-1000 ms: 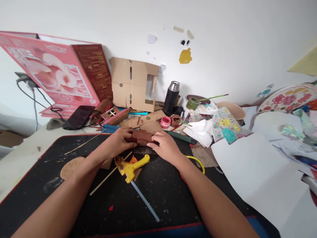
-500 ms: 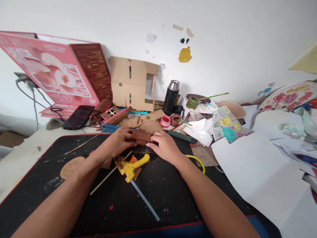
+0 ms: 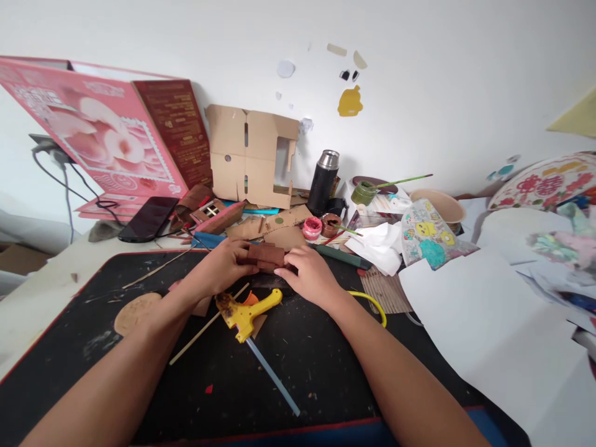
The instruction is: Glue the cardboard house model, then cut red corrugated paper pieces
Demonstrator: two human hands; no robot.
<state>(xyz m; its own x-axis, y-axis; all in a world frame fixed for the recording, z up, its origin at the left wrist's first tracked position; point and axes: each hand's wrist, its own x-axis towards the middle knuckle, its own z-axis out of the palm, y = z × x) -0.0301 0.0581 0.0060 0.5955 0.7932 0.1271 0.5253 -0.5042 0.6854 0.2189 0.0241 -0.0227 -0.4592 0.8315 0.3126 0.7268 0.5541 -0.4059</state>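
A small brown cardboard piece (image 3: pixel 266 255) with layered strips is held between both hands above the black mat (image 3: pixel 186 397). My left hand (image 3: pixel 229 266) grips its left end, thumb below and fingers on top. On the right end, my right hand (image 3: pixel 307 273) pinches it with thumb and fingertips. Nearer to me lies a yellow glue gun (image 3: pixel 246 315) with a long glue stick (image 3: pixel 274 377) sticking out of its back. A thin wooden stick (image 3: pixel 195 339) passes under the gun. A round tan cardboard disc (image 3: pixel 135 313) rests beside my left forearm.
Behind the hands stand a black thermos (image 3: pixel 323 183), a red paint jar (image 3: pixel 311 228), a brown paint jar (image 3: pixel 331 225) and a cut cardboard panel (image 3: pixel 251 155). A phone (image 3: pixel 148 219) and a pink box (image 3: pixel 107 136) are at left. White paper (image 3: pixel 475 323) covers the right side.
Both hands keep the same hold on the brown cardboard piece. The view has shifted very slightly; nothing else visibly moves.
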